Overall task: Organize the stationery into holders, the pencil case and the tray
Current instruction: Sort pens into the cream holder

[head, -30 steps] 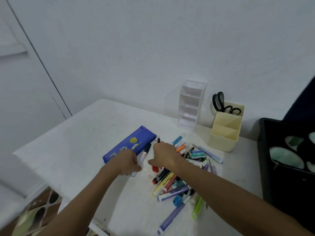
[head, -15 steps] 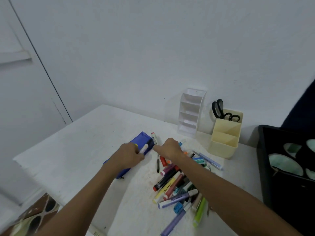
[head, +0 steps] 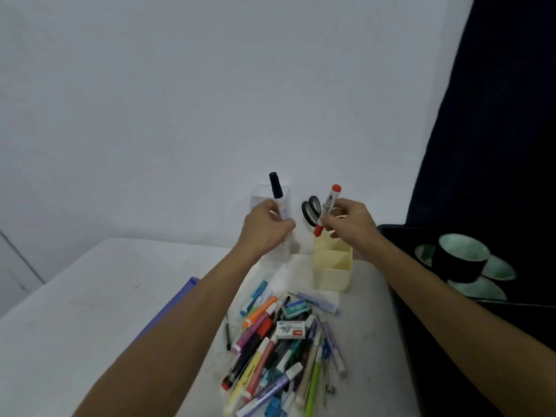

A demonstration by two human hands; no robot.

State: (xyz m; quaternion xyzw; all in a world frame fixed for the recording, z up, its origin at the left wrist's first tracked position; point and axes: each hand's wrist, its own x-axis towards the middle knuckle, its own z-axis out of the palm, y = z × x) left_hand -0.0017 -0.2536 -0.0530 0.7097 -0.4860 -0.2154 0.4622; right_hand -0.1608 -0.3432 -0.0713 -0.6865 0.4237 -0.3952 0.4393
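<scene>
Pretty plain room, just a bare pale wall [head: 210, 100] filling the far side with soft, even light on it, a white surface [head: 75, 311] butted against it, and a dark curtain-like panel [head: 496, 115] running down the far right.

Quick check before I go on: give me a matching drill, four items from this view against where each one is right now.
Items:
1. black-capped marker
2. red-capped marker
3. scissors
4. orange highlighter

Places:
A. standing in the cream holder
B. lying in the pile on the table
C. held up by the left hand, in front of the clear holder
D. held by the right hand, over the cream holder

Pairs: 1-C, 2-D, 3-A, 4-B
</scene>
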